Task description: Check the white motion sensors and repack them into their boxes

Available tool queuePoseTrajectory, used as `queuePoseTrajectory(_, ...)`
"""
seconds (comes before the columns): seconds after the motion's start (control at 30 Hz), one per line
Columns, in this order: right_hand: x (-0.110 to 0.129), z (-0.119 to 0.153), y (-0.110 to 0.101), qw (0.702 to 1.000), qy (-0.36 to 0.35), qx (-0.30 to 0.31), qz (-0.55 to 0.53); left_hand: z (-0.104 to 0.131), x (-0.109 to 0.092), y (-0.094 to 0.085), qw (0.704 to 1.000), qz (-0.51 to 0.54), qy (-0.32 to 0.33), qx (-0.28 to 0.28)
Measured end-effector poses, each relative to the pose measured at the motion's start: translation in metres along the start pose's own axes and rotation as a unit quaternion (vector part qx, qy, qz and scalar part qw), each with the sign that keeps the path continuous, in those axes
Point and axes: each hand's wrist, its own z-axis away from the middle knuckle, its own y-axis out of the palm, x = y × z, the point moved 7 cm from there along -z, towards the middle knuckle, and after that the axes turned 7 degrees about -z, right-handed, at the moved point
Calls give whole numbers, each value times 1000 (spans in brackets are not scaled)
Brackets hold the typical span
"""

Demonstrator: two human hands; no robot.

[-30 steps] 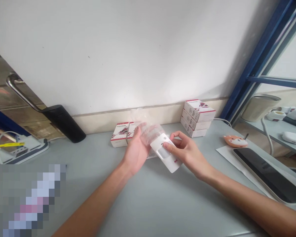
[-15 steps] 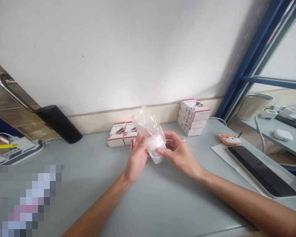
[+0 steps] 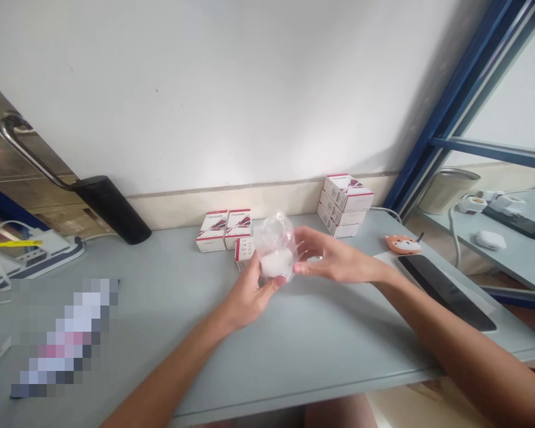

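Note:
Over the middle of the desk, my left hand (image 3: 249,297) is closed on a clear plastic bag (image 3: 274,229). Inside it sits a rounded white object (image 3: 276,261) whose exact kind I cannot make out. My right hand (image 3: 327,255) is at the bag's right side, thumb against its lower edge and curved fingers at its far side. Just behind the left fingers, a small red-and-white box (image 3: 243,252) is partly hidden. Two similar boxes (image 3: 213,232) lie side by side behind it.
Three matching boxes (image 3: 345,205) are stacked near the wall. To the right lie an orange animal-faced item (image 3: 403,244) and a dark-screened device (image 3: 446,291). A black cylinder (image 3: 111,208) and a power strip (image 3: 40,258) are on the left. A blurred patch covers something at front left.
The bag's top has folded down, and the white object has turned in my left hand. My right hand has shifted from the object to the bag's right edge. The view has shifted slightly.

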Motion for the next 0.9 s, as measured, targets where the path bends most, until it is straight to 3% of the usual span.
queuePoseTrajectory(0.1, -4, -4, -1, 998, -7, -10, 62, 2, 4, 1, 999, -48, -3, 17)
queuePoseTrajectory(0.27, -10, -9, 8, 992, -18, -16, 126, 9, 0, -17, 986, -152, 29, -55)
queuePoseTrajectory(0.4, -9, -8, 14, 983, -45, -11, 178, 15, 7, -21, 991, -134, -4, -30)
queuePoseTrajectory(0.57, -27, -8, 19, 966, -11, -13, 258, 15, 30, -26, 982, -176, -53, -36)
queuePoseTrajectory(0.8, -40, -11, 34, 942, 17, 8, 335, 16, 11, -27, 986, -146, -26, -71)
queuePoseTrajectory(0.9, -43, -10, 38, 940, 31, 11, 338, 14, 17, -24, 991, -102, -57, -66)
